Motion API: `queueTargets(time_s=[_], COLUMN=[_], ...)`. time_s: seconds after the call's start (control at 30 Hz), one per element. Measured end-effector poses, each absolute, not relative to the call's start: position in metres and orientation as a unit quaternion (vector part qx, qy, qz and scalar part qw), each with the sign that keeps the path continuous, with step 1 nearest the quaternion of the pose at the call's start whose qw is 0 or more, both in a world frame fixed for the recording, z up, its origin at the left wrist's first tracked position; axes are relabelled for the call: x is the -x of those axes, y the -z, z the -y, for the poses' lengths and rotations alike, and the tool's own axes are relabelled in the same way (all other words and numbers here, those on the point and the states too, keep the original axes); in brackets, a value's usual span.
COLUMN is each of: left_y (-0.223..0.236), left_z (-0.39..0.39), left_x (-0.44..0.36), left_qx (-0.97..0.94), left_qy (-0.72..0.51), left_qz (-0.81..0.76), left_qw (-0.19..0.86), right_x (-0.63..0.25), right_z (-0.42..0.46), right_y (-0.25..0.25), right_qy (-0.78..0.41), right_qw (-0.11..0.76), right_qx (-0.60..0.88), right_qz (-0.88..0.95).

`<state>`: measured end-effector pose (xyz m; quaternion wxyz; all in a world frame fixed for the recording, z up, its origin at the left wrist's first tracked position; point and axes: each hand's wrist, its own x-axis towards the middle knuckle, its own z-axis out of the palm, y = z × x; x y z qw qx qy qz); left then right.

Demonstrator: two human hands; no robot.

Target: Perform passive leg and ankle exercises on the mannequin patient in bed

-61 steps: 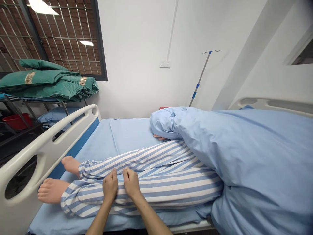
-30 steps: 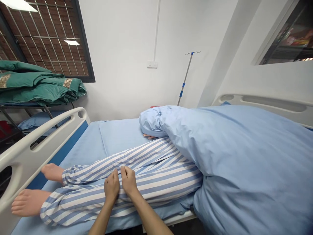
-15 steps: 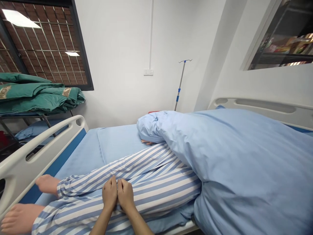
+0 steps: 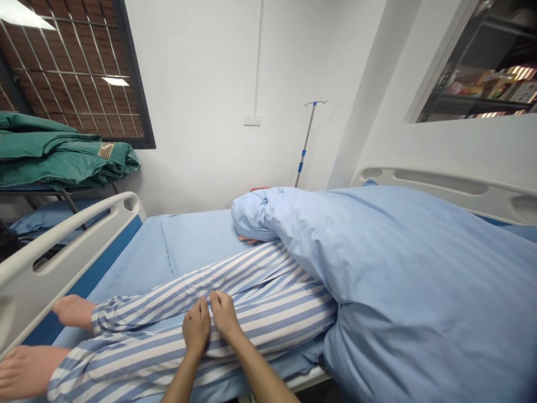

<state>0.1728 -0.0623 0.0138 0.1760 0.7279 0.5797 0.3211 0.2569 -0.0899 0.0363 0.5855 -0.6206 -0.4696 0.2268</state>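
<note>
Hospital bed (image 4: 71, 240), left hand (image 4: 196, 327), right hand (image 4: 225, 314) (fingers curled) on striped trousers (image 4: 268, 319)

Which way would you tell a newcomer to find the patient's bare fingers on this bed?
Start at the big blue quilt heaped over the right side of the bed. At its rounded fold, the patient's bare fingers poke out onto the blue sheet, just above the striped trousers. They are the only bare skin of the patient showing that far from the feet.

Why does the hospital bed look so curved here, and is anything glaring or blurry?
In the head view, wide-angle distortion bows the bed rail and stretches the bare foot at the edge; light glares on the window; the left hand, right hand and striped trousers stay sharp.
</note>
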Motion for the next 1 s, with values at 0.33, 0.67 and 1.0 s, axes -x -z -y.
queueTargets(time_s=[0.33,0.67,1.0], left_y=[-0.021,-0.033,-0.009], left_z=[0.066,0.074,0.089], left_x=[-0.174,-0.218,-0.23], left_qx=[-0.725,-0.659,-0.712], left_qy=[-0.285,-0.394,-0.341], left_qz=[-0.588,-0.532,-0.524], left_qw=[0.217,0.355,0.319], right_x=[-0.299,-0.301,-0.301], right_z=[0.116,0.117,0.113], right_y=[-0.022,-0.024,-0.022], right_qy=[-0.128,-0.157,-0.178], right_qw=[0.537,0.577,0.583], right_qx=[0.671,0.655,0.65], right_qz=[0.495,0.462,0.454])
